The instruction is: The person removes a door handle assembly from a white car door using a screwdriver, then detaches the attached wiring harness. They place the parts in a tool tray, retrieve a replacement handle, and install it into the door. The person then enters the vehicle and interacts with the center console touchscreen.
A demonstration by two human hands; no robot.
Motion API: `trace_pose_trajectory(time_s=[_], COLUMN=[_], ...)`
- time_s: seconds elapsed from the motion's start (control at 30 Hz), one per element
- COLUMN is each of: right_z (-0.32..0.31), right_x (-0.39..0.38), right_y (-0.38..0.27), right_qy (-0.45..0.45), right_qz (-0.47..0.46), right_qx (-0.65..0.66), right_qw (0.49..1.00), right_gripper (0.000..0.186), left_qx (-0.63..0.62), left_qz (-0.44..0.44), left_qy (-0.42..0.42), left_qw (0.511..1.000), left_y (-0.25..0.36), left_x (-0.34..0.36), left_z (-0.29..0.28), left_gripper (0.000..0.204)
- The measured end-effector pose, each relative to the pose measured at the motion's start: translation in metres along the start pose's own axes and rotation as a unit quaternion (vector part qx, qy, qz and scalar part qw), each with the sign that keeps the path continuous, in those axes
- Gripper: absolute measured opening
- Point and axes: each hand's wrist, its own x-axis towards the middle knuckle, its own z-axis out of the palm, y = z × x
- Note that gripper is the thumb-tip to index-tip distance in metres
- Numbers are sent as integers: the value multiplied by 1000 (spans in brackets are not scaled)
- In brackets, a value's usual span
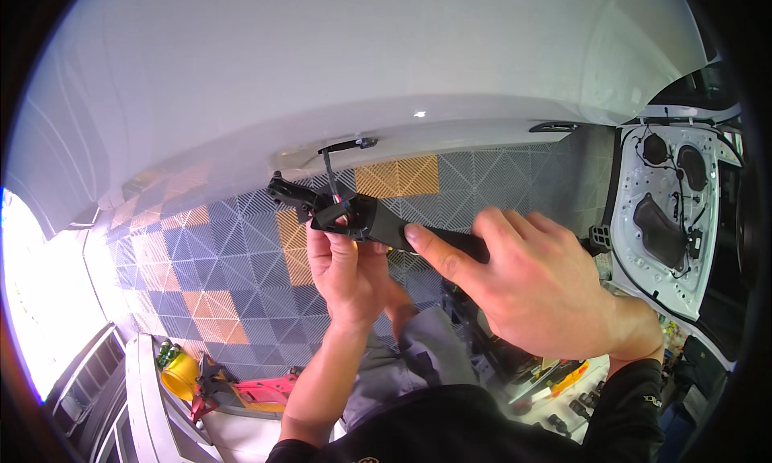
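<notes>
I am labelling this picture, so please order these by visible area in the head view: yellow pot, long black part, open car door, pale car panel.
Pale car panel
Open car door
Long black part, partly covered
Yellow pot
The part looks nearer the camera, so true sizes may differ.

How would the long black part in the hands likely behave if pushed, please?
The black part likely feels stiff: it shows no visible sag. It is probably light for its length, as it looks like moulded plastic. Pushed far, it may tug the cable leading up from it.
</notes>
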Motion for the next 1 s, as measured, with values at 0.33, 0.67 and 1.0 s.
trace_pose_trajectory(time_s=[0.33,0.67,1.0], right_z=[20,37,43], right_x=[3,9,10], right_y=[-5,0,-5], right_qy=[24,-10,-8], right_qz=[-10,-9,-23], right_qx=[-14,49,61], right_qw=[1000,999,998], right_gripper=[68,76,76], left_qx=[-15,42,50], left_qz=[-2,-114,-89], left_qy=[29,25,70], left_qw=[999,992,992], left_y=[14,39,40], left_x=[-6,6,9], left_z=[3,1,-6], left_gripper=[23,14,16])
